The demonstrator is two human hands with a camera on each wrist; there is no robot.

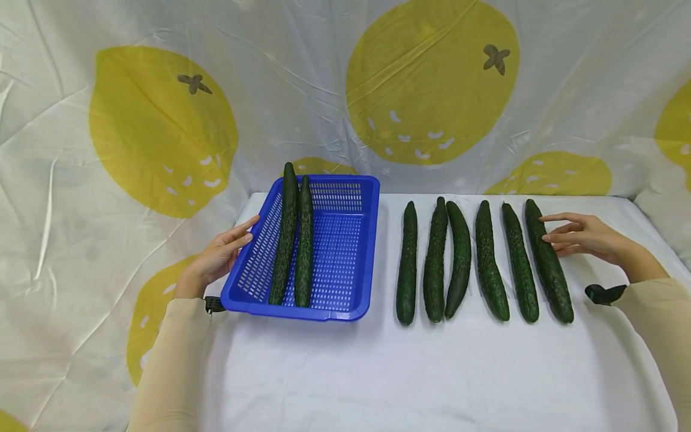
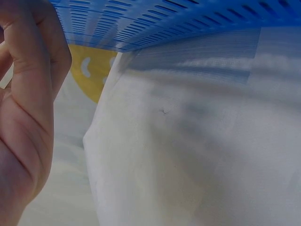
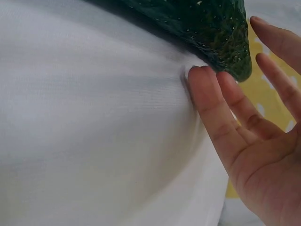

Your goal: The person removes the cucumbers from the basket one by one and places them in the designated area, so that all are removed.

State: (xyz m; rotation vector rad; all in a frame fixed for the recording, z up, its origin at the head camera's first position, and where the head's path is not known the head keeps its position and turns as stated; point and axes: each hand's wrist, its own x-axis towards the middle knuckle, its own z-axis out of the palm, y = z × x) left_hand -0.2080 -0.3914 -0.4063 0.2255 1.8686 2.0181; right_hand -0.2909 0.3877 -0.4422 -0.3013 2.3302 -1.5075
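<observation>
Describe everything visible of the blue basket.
The rectangular, plastic-looking basket has slotted walls, a perforated floor and a solid rim. It is at the left of the table; whether it lies flat is unclear. Two cucumbers lie lengthwise inside, toward its left, far ends reaching the far rim. The left hand appears to touch its left side.

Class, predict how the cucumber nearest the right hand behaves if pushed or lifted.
The cucumber would probably roll sideways, being long and rounded. Its thick body should feel stiff when lifted. Its bumpy skin may give some grip.
</observation>
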